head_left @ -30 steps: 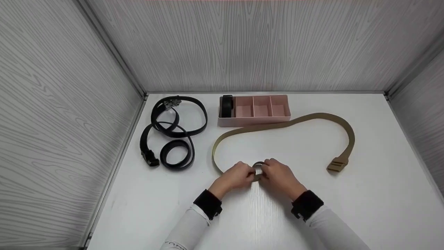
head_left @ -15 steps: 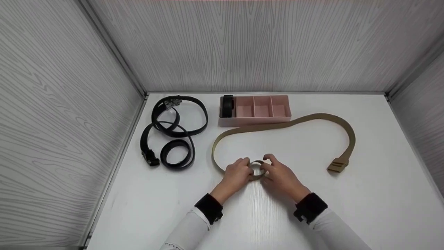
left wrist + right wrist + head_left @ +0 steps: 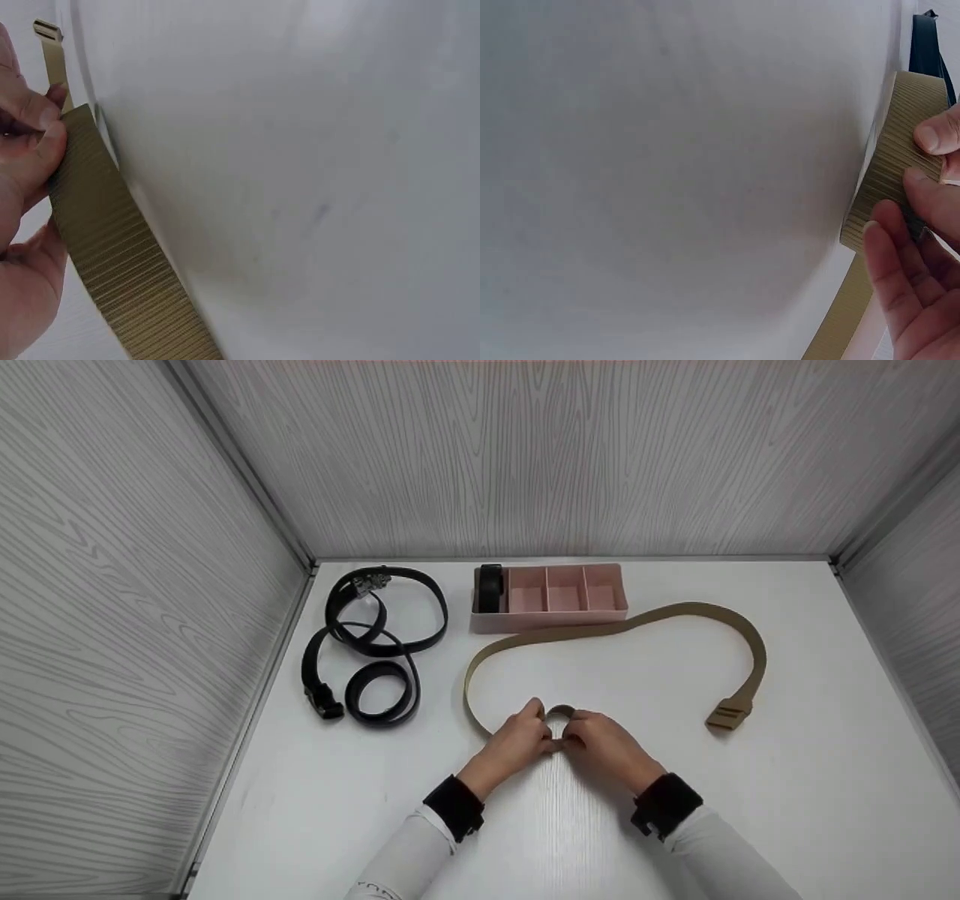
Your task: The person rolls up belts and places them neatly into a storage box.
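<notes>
A tan webbing belt (image 3: 690,609) lies on edge on the table in a wide curve. Its tan buckle (image 3: 727,715) is at the right end. The other end is rolled into a small coil (image 3: 559,710) between the hands. My left hand (image 3: 516,744) pinches the coil's left side, where the strap runs off. On the coil's right side, my right hand (image 3: 609,744) pinches it. Ribbed webbing (image 3: 127,240) shows close up in the left wrist view, and the coil's outer face (image 3: 889,150) in the right wrist view. The fingers partly hide the coil.
A pink divided tray (image 3: 517,622) stands at the back, with a rolled black belt (image 3: 490,589) in its left compartment. Black belts (image 3: 442,619) lie loosely looped at the left, with a black buckle (image 3: 326,703). Panelled walls (image 3: 525,457) border the table.
The right fingers lifted off the coil half a second ago and now pinch it again. The left index finger has shifted slightly. The belt's left curve has moved a little to the right.
</notes>
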`<state>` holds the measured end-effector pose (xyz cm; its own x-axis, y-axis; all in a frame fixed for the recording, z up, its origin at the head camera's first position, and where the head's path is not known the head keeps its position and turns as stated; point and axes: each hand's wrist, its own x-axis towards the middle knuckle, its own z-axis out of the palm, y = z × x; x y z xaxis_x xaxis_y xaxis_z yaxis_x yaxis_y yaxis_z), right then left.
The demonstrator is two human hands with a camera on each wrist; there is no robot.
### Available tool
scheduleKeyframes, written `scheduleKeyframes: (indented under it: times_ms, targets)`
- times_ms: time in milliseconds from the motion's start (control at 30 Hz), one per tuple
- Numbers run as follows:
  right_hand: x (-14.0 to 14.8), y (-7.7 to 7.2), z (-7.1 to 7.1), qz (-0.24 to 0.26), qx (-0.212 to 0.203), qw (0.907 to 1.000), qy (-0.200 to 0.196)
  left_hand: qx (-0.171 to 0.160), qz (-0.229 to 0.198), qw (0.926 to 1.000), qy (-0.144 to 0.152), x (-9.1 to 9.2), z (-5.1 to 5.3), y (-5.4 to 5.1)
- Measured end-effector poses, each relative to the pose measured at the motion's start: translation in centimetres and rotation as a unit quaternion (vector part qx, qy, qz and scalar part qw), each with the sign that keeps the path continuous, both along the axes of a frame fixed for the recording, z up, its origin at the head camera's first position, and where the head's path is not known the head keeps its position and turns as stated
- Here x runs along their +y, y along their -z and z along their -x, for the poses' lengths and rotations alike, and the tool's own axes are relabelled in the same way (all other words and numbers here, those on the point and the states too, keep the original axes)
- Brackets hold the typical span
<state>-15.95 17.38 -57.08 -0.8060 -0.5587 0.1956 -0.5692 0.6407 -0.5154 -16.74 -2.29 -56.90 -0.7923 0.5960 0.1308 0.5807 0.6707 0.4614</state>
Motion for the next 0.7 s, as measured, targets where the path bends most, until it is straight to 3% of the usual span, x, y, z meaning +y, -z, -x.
scheduleKeyframes:
  times_ms: [233, 467, 567, 700]
  targets:
    - [-0.2, 0.0, -0.1, -0.04, 0.038, 0.9984, 0.014, -0.036, 0.026, 0.9986, 0.03, -0.4, 0.3, -0.4]
    - [-0.3, 0.3, 0.1, -0.018, 0.055, 0.9983, 0.005, 0.004, 0.075, 0.9972, 0.004, -0.1, 0.7, -0.7]
    - [-0.3, 0.4, 0.1, -0.013, 0.051, 0.9986, -0.001, -0.01, 0.072, 0.9974, 0.004, -0.2, 1.0, -0.7]
    - [-0.3, 0.2, 0.1, -0.013, 0.042, 0.999, -0.004, -0.03, 0.054, 0.9977, 0.03, -0.6, 1.2, -0.8]
